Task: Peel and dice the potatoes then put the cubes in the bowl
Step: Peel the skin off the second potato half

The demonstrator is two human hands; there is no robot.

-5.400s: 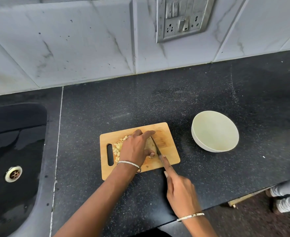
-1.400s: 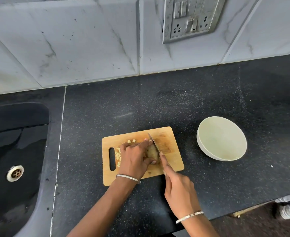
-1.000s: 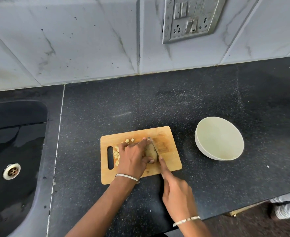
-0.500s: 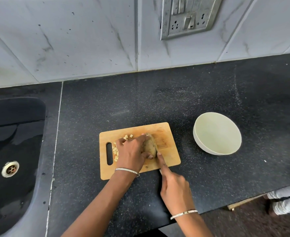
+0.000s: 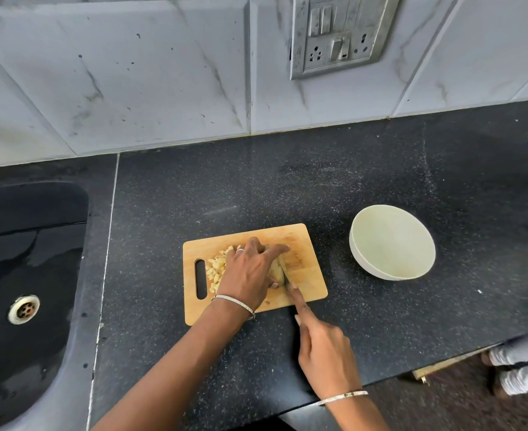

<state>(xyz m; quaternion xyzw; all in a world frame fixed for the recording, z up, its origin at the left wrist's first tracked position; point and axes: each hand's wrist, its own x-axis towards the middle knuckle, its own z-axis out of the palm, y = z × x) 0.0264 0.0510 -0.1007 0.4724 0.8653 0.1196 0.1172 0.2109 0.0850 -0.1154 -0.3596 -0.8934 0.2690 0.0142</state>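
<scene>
A wooden cutting board [image 5: 306, 272] lies on the black counter. On it my left hand [image 5: 248, 273] holds a piece of potato [image 5: 275, 270] in place, fingers curved over it. My right hand [image 5: 323, 346] grips a knife [image 5: 284, 273], index finger stretched along the blade's back; the blade sits against the potato's right side. A pile of pale potato cubes [image 5: 216, 269] lies on the board's left half, partly hidden by my left hand. A cream bowl [image 5: 391, 242] stands to the right of the board; I see nothing in it.
A black sink [image 5: 23, 275] with a metal drain [image 5: 24, 309] is at the left. The tiled wall with a switch and socket plate [image 5: 339, 32] rises behind the counter. The counter's front edge runs at the lower right, with someone's feet [image 5: 521, 365] on the floor beyond.
Both hands stay at the potato on the board. My left hand's fingers have spread further over it, and the knife has shifted slightly along the potato. The bowl has not moved.
</scene>
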